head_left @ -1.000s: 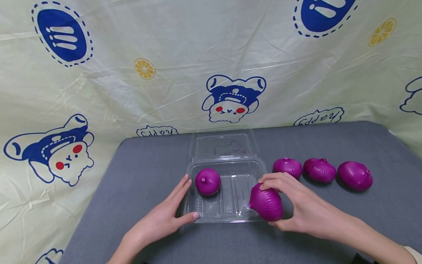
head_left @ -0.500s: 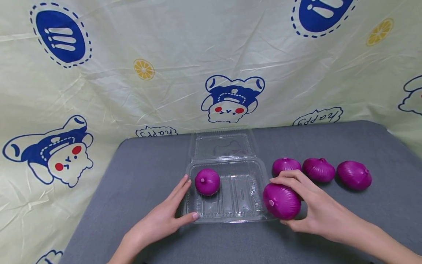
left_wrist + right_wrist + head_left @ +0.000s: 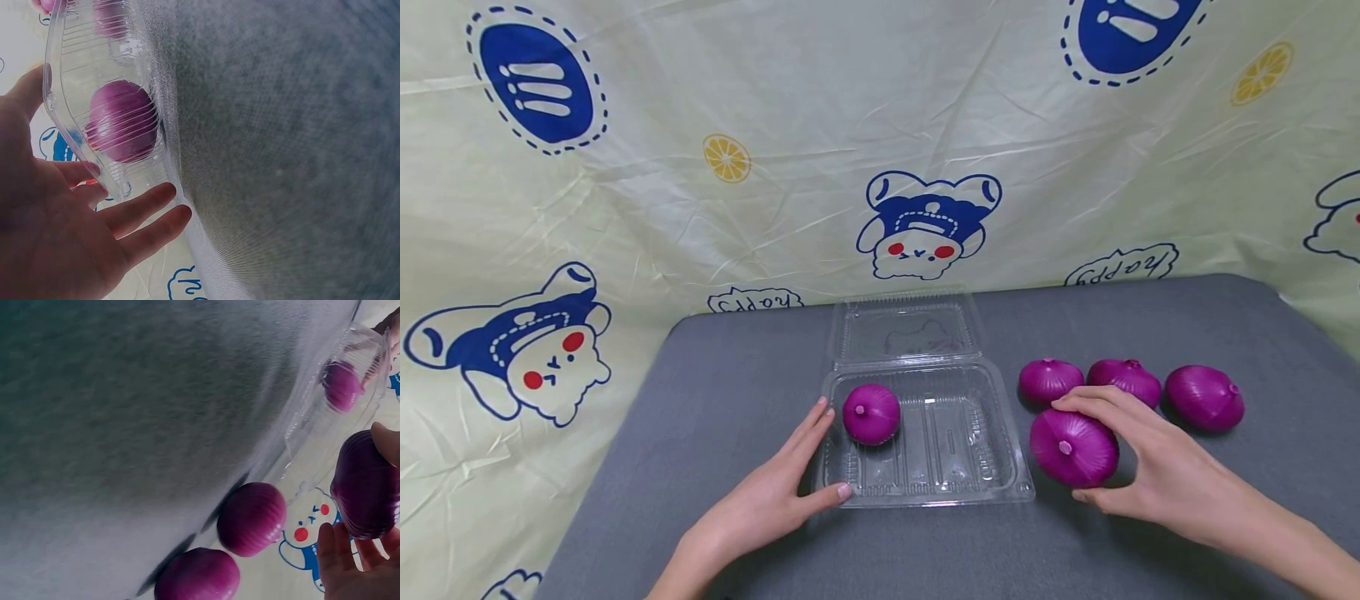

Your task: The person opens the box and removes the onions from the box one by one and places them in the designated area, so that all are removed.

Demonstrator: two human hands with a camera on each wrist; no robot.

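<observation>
A clear plastic clamshell box point(image 3: 951, 500) lies with its lid laid back, one purple onion point(image 3: 871, 414) in the left part of its base. My left hand point(image 3: 767, 500) rests at the box's left edge, fingers straight, the thumb on the front left corner; in the left wrist view the fingers point(image 3: 153, 234) lie along its wall. In my right hand point(image 3: 1157, 467) another purple onion point(image 3: 1073, 448) is held between thumb and fingers, just right of the box. The right wrist view shows this held onion point(image 3: 365, 487) raised off the table.
Behind the right hand, a row of purple onions stands on the table: one at left point(image 3: 1049, 381), one in the middle point(image 3: 1126, 382), one at right point(image 3: 1205, 398). The grey tabletop point(image 3: 745, 375) meets a printed cloth point(image 3: 805, 225) at the back.
My right hand has carried its onion rightward, from over the box's right edge to beside the box. The left hand and the onion in the box have stayed put.
</observation>
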